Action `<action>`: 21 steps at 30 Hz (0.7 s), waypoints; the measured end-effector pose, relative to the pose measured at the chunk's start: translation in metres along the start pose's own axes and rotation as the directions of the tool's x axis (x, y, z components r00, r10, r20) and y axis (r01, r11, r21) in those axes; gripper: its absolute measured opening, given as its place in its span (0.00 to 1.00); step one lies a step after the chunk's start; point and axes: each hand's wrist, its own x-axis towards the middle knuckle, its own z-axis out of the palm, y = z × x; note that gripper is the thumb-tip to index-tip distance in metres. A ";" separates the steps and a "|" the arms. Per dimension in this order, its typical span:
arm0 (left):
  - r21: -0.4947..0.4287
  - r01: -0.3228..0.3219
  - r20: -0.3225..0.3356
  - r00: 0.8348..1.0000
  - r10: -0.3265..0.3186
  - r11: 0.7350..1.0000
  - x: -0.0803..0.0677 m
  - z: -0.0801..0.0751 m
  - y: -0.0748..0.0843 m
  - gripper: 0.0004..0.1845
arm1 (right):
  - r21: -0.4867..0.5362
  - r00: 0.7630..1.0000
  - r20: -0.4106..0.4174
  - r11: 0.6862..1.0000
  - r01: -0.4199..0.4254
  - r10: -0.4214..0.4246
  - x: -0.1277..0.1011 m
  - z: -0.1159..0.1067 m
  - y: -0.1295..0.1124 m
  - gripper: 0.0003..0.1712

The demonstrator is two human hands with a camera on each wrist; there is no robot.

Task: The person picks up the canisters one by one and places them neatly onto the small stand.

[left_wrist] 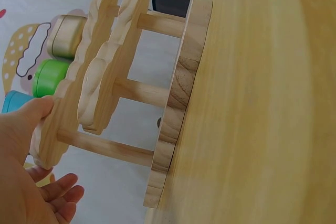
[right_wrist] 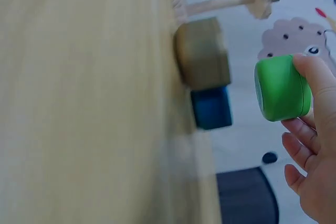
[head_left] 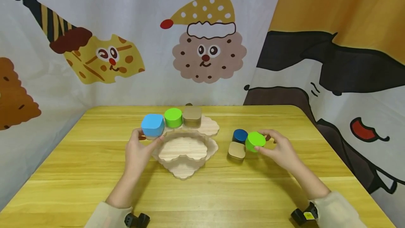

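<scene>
A tiered wooden stand with scalloped, cloud-shaped shelves stands on the table. Along its top shelf sit a blue rounded-square tin, a green round tin and a gold tin. My left hand grips the left end of that shelf beside the blue tin, thumb on the near edge. My right hand pinches another green round tin between thumb and fingers, raised off the table. Below it a dark blue round tin and a gold rounded-square tin rest together on the table.
The wooden table ends at a back edge against a curtain printed with cartoon food. Dark wrist cameras are strapped at both cuffs. Wooden posts join the stand's shelves to its base.
</scene>
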 end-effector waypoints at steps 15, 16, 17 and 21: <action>0.000 0.000 0.006 1.000 0.000 1.000 0.000 0.000 0.000 0.35 | 0.052 0.999 -0.040 0.998 0.026 -0.024 0.026 0.001 -0.055 0.28; 0.001 -0.001 0.004 1.000 0.001 1.000 0.000 0.000 0.000 0.35 | 0.054 0.999 -0.042 0.998 0.027 -0.025 0.028 0.001 -0.058 0.28; 0.001 0.000 0.003 1.000 0.000 1.000 0.000 0.000 -0.001 0.34 | 0.056 0.999 -0.046 0.998 0.032 -0.029 0.030 0.002 -0.060 0.28; -0.002 0.004 0.002 1.000 -0.004 1.000 0.000 0.000 -0.001 0.34 | 0.055 0.998 -0.052 0.998 0.038 -0.035 0.040 0.004 -0.071 0.28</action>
